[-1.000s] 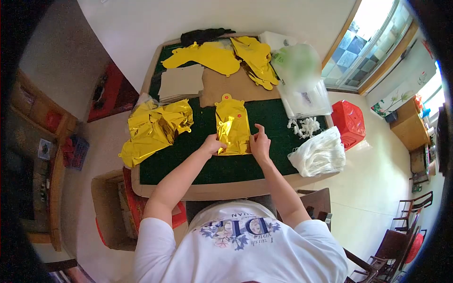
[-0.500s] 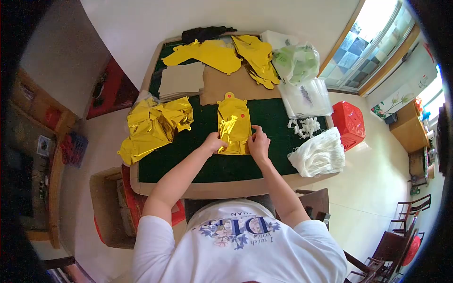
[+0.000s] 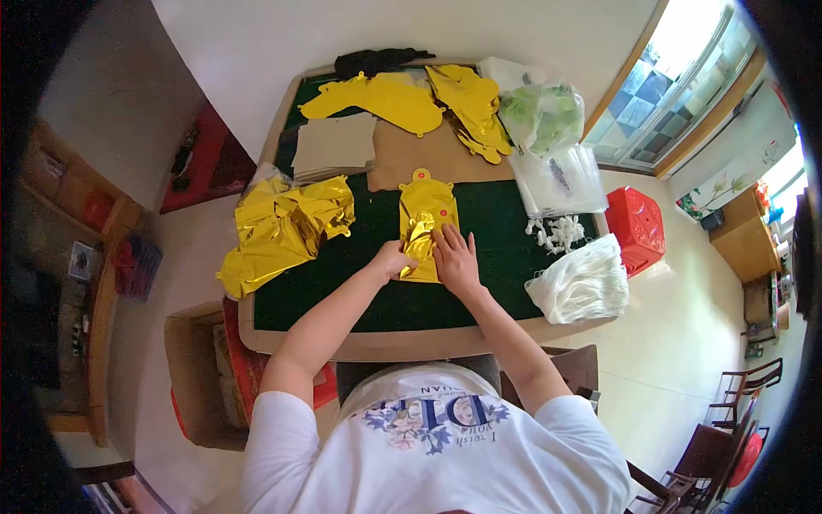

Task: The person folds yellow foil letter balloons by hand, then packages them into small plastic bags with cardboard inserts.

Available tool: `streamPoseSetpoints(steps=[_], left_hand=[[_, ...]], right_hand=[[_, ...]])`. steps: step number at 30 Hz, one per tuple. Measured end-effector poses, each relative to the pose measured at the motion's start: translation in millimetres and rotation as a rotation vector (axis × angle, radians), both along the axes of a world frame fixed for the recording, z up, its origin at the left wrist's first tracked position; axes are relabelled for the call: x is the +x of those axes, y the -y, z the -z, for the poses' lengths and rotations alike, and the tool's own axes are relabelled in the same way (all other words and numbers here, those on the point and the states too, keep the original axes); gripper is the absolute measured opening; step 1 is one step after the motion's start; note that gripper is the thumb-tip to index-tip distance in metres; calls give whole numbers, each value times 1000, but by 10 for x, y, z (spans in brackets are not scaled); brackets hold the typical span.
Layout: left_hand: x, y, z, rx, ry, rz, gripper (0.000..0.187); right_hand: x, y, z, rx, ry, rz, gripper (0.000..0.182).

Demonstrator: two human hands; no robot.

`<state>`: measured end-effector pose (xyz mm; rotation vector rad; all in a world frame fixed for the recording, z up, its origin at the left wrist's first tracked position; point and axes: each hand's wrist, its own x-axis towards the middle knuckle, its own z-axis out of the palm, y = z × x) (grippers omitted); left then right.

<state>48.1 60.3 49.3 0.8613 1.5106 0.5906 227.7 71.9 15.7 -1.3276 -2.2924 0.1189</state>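
Note:
A folded gold foil piece [image 3: 431, 203] with red dots and a tab at its top lies on the dark green table mat [image 3: 342, 300]. My left hand [image 3: 393, 259] pinches its lower left edge. Flat across its right side rests my right hand [image 3: 455, 257], fingers spread and pointing away from me. To the left is a crumpled pile of gold foil [image 3: 287, 224]. Beyond the folded piece lie a stack of grey card [image 3: 334, 147] and a brown sheet [image 3: 411, 161].
Flat gold foils [image 3: 385, 101] and more foil [image 3: 471, 107] lie at the back. On the right are clear plastic bags [image 3: 561, 180], white ties [image 3: 561, 233] and a white string bundle [image 3: 582, 283]. A red stool [image 3: 634, 230] and a cardboard box [image 3: 197, 377] flank the table.
My right hand has moved from the foil's right edge onto its surface, and its fingers have opened out flat. My left hand still pinches the left edge. The view has shifted slightly.

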Motion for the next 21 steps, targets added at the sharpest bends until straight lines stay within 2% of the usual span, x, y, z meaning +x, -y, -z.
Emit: streamPoseSetpoints(steps=[3, 5, 8, 10, 12, 15, 19, 21], left_hand=[[-66, -12, 153, 7, 95, 9, 42], [-77, 31, -27, 20, 30, 5, 40], [-154, 165, -70, 157, -20, -76, 39], [-158, 246, -31, 158, 1, -124, 36], [-155, 301, 23, 234, -166, -105, 34], [-108, 343, 72, 329, -276, -90, 33], [-79, 385, 56, 365, -327, -116, 33], [-90, 417, 50, 316, -257, -139, 35]], right_hand=[[-4, 15, -20, 2, -13, 2, 38], [-4, 8, -17, 3, -11, 8, 38], [-5, 10, -22, -1, -16, 10, 38], [-6, 11, -25, -11, -19, 2, 38], [-1, 12, -45, -49, 13, 7, 39], [-9, 26, -91, -65, -3, 8, 43], [-10, 47, -137, -61, 39, 8, 52], [-9, 43, -129, -59, 50, 8, 54]])
